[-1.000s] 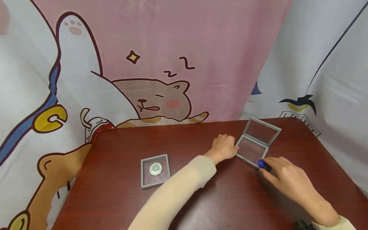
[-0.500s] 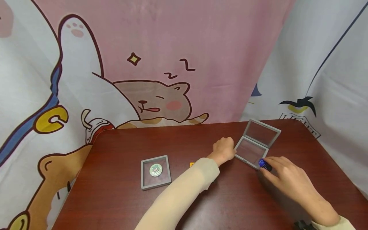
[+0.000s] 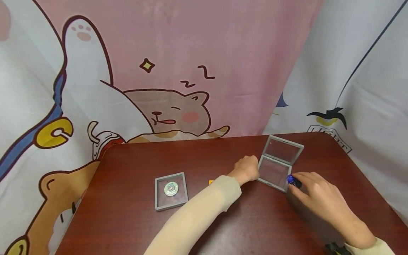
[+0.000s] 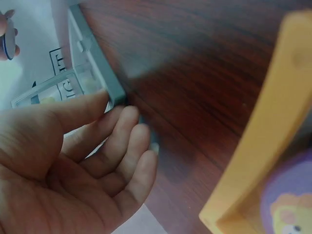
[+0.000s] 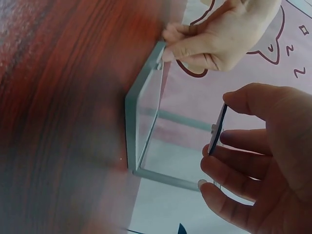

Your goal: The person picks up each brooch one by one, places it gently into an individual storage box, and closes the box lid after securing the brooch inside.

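A grey-framed clear display case (image 3: pixel 271 185) stands on the table with its hinged lid (image 3: pixel 298 155) raised. My left hand (image 3: pixel 247 169) pinches its left front corner between thumb and index finger; the left wrist view shows the grey corner (image 4: pixel 116 90) at those fingertips, the other fingers loosely curled. My right hand (image 3: pixel 320 193) pinches a round badge, blue on the visible face (image 3: pixel 294 181), at the right edge of the case. Edge-on in the right wrist view, the badge (image 5: pixel 219 129) sits between thumb and fingers, overlapping the lid behind.
Left of my left sleeve lies a closed grey display case (image 3: pixel 159 193) with a pale green round badge (image 3: pixel 171 188) inside. A yellow-orange frame (image 4: pixel 265 112), mostly hidden by the sleeve in the head view, holds a purple badge (image 4: pixel 287 200). A patterned cloth (image 3: pixel 248 63) hangs behind the table.
The open case has shifted slightly left and toward me, with my left hand at its corner. My left forearm moved a little right, uncovering some orange. The right hand still holds the badge, nearly in place.
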### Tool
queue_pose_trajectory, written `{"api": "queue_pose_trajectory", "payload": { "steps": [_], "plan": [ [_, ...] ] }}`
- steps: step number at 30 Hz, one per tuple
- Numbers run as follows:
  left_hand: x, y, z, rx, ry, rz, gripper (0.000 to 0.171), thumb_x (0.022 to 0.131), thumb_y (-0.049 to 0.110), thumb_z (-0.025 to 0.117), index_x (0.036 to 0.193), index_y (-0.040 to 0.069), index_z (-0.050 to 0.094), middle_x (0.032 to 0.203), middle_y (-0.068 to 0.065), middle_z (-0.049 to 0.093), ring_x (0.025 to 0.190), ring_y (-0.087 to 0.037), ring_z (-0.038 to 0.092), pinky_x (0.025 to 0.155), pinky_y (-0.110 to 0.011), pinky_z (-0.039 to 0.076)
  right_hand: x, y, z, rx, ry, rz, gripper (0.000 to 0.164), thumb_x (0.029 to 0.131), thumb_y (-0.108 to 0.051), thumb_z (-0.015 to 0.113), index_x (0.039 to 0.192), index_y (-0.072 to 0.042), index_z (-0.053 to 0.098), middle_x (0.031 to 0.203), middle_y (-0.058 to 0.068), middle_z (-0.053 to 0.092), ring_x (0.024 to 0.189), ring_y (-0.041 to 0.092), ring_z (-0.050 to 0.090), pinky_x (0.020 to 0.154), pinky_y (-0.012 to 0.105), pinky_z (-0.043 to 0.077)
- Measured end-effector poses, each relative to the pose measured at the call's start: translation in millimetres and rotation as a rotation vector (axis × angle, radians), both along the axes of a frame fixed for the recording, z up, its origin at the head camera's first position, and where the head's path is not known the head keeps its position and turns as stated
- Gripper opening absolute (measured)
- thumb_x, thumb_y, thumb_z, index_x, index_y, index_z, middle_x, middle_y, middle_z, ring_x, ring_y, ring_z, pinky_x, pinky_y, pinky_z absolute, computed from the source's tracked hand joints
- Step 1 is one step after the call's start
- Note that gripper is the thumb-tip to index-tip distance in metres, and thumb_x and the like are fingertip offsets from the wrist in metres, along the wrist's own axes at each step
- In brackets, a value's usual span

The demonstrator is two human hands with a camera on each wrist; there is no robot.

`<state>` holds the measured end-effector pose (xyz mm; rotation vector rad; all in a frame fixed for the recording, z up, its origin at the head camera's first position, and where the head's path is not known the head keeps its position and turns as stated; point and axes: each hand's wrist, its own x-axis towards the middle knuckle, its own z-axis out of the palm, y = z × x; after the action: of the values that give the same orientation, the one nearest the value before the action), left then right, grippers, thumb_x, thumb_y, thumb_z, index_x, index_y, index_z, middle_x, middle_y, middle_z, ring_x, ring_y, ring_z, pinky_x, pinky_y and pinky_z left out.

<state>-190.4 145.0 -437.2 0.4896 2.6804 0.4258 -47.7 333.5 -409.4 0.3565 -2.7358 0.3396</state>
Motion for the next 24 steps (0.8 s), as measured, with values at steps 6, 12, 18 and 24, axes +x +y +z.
{"api": "queue_pose_trajectory", "payload": {
  "steps": [6, 12, 18, 24],
  "plan": [
    [-15.7, 6, -41.5, -0.001, -0.084, -0.018, 0.022, 0.084, 0.026, 0.084, 0.072, 0.015, 0.070, 0.073, 0.001, 0.067, 0.064, -0.018, 0.059, 0.055, -0.035, 0.050, -1.6, 0, 1.7, -0.006, -0.026, -0.012, 0.040, 0.083, -0.021, 0.086, 0.114, -0.001, 0.074, 0.112, 0.014, 0.071, 0.088, 0.026, 0.065, 0.061, 0.048, 0.054],
    [-21.7, 5, -63.1, 0.010, -0.118, -0.046, 0.032, 0.080, 0.027, 0.087, 0.058, 0.015, 0.067, 0.048, 0.002, 0.060, 0.043, -0.015, 0.055, 0.044, -0.030, 0.046, -3.8, -3, 2.7, -0.012, -0.004, -0.006, 0.039, 0.082, -0.020, 0.087, 0.113, 0.000, 0.075, 0.112, 0.014, 0.072, 0.094, 0.029, 0.066, 0.064, 0.051, 0.056],
    [6.0, -12, -21.0, -0.032, -0.158, -0.050, 0.032, 0.083, 0.026, 0.088, 0.061, 0.013, 0.069, 0.052, -0.001, 0.063, 0.044, -0.015, 0.058, 0.048, -0.030, 0.049, -7.0, -8, 1.6, -0.024, -0.018, -0.007, 0.039, 0.081, -0.021, 0.088, 0.112, 0.000, 0.075, 0.112, 0.015, 0.072, 0.093, 0.030, 0.067, 0.063, 0.051, 0.056],
    [7.0, -16, -41.6, -0.041, -0.149, -0.109, 0.032, 0.083, 0.031, 0.088, 0.062, 0.015, 0.070, 0.052, 0.001, 0.063, 0.044, -0.014, 0.061, 0.047, -0.030, 0.050, -8.8, -12, 0.0, -0.026, -0.017, -0.001, 0.038, 0.081, -0.021, 0.088, 0.109, 0.001, 0.075, 0.110, 0.014, 0.072, 0.091, 0.029, 0.067, 0.063, 0.049, 0.056]
  ]
}}
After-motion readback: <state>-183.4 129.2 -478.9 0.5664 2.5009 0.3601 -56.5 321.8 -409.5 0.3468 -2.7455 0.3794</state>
